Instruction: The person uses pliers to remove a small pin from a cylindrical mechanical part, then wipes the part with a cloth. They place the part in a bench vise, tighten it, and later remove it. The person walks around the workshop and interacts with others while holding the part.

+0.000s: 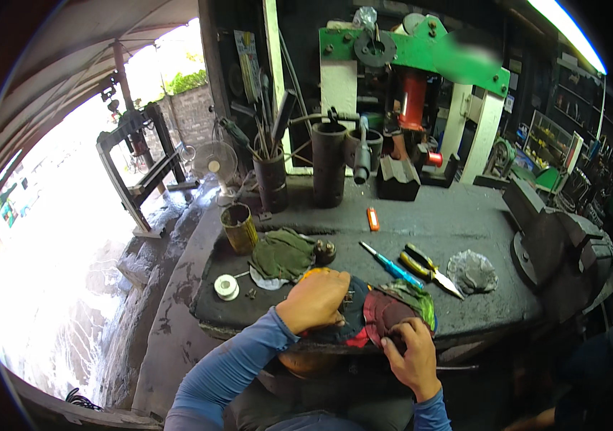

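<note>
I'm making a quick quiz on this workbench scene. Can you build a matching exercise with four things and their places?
Things:
1. small orange lighter-shaped object
2. rusty yellow tin can
3. white roll of tape
4. large grey bench vise

Places:
A. right end of the dark workbench
B. bench middle, behind the blue-handled screwdriver
C. near left corner, beside the green rag
D. left edge, behind the rag

Pairs: 1-B, 2-D, 3-C, 4-A

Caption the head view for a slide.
Both hands, left and right, press on colourful rags at the front edge of a grimy workbench, pliers nearby.
</note>
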